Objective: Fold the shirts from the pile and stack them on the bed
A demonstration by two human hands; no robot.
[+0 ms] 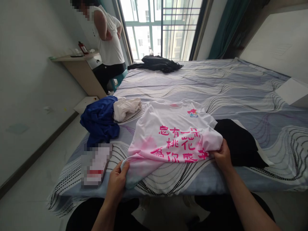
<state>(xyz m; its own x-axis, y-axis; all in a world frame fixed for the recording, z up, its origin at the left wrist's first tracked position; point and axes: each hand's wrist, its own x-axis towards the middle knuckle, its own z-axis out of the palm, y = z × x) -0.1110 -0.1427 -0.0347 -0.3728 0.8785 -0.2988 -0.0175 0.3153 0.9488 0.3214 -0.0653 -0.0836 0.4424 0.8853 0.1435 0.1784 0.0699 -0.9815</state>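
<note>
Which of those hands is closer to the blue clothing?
Left. The left hand is on the near side of the blue clothing; the right hand is farther off, across the white shirt.

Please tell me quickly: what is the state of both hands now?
Left hand: closed, holding the shirt.
Right hand: closed, holding the shirt's other side.

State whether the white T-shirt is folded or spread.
Mostly spread: the white T-shirt shows its pink lettering, though its lower part is creased.
</note>
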